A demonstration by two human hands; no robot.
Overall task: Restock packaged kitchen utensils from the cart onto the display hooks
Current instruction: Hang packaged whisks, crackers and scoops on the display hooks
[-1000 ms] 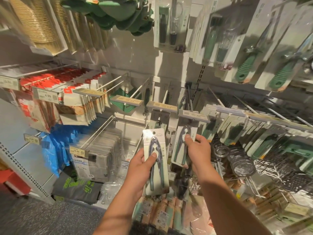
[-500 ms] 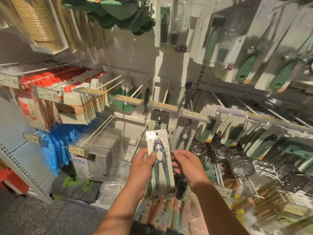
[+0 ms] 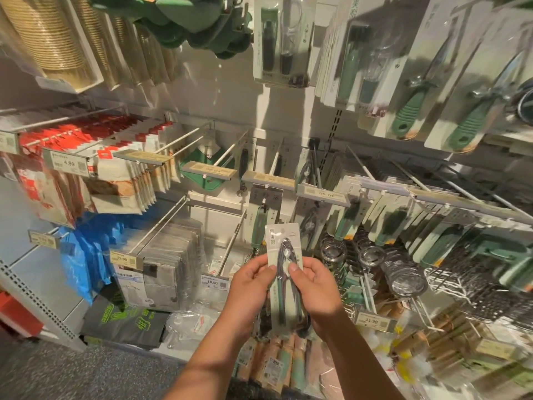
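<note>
I hold a carded nutcracker pack [image 3: 284, 249], white card with a steel tool and pale green handles, upright in front of the display. My left hand [image 3: 249, 287] grips its left edge. My right hand [image 3: 314, 287] grips its right side, thumb pressed on the tool. Behind it more packs are stacked in the same grasp. A matching nutcracker pack [image 3: 310, 223] hangs on the display hook [image 3: 317, 174] just above and right of my hands, under a grey price rail [image 3: 321, 193].
Long bare hooks [image 3: 184, 138] stick out toward me at the upper centre. Green-handled tools [image 3: 389, 220] and wire strainers [image 3: 403, 272] hang at right. Grey bag packs [image 3: 170, 255] and red-white packs [image 3: 86, 157] hang at left. More packages lie below my wrists.
My right hand left the pack hanging on the hook, came down and took hold of the pack in my left hand. Both hands dropped slightly lower.
</note>
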